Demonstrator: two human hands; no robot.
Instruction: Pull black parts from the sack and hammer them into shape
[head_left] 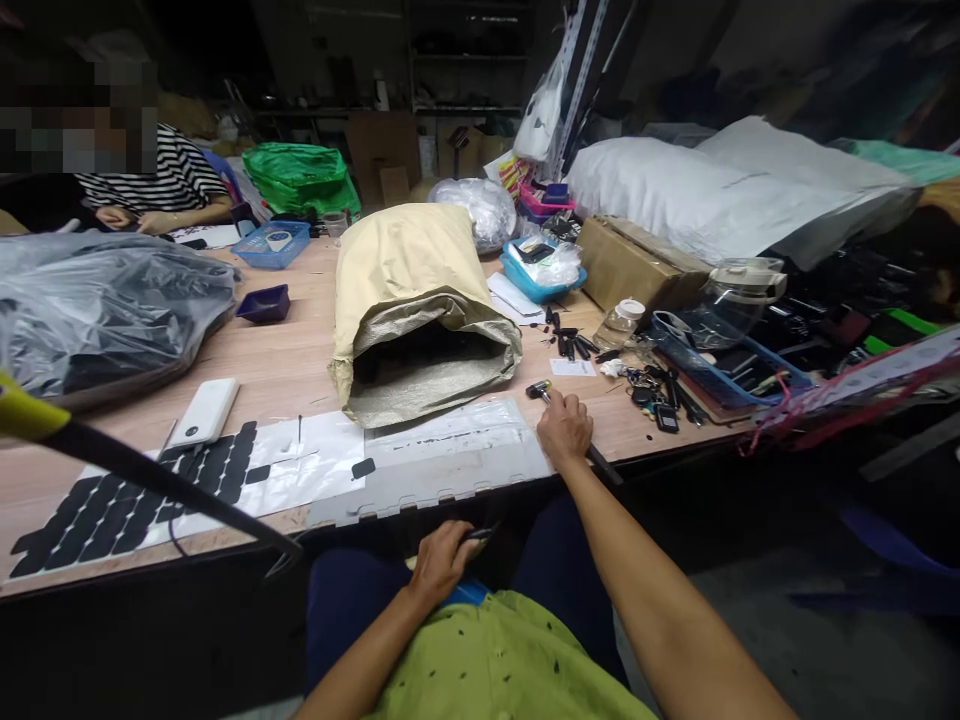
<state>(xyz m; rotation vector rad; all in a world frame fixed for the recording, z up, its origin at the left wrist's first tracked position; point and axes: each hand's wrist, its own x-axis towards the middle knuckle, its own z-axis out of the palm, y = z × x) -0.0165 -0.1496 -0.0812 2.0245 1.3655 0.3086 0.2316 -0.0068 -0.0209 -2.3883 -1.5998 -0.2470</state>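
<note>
Under the right hand (566,428), at the table's (277,360) near edge, lies a hammer-like tool (538,389). Fingers curled round its middle, closed on it. Long axis slants: head end forward and left of the grip, dark handle end back and right, to the edge. Head pokes out just past the knuckles.

Left of that grip and lower, over the lap, the left hand (442,560) pinches a slim dark piece (480,533) between thumb and fingers. Piece points right and slightly forward, its long axis nearly crosswise; most of it hidden by the fingers.

Just ahead of the right grip: a small white card (572,368), loose black pieces (574,345) beyond it. To the grip's right, a heap of key fobs (664,405). Left of the grip, a grey board (450,460) flat along the edge; forward and left, a large cream sack (420,260), its open mouth facing the wearer.
</note>
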